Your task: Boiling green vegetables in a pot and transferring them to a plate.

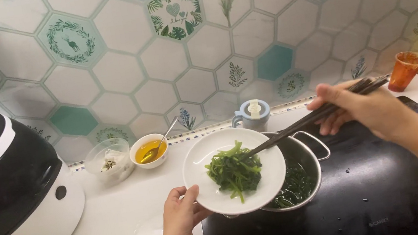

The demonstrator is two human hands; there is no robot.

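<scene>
The left hand grips the near rim of a white plate from below, thumb on the edge, holding it tilted over a steel pot on the black cooktop. The right hand is closed around 2 dark chopsticks, whose tips touch the cooked greens piled on the plate. More greens lie in the pot, and a small bowl of yellow liquid with a spoon stands by the tiled wall.

One white plate of greens, one steel pot, one pair of dark chopsticks, two small bowls, one orange cup, one rice cooker.
</scene>
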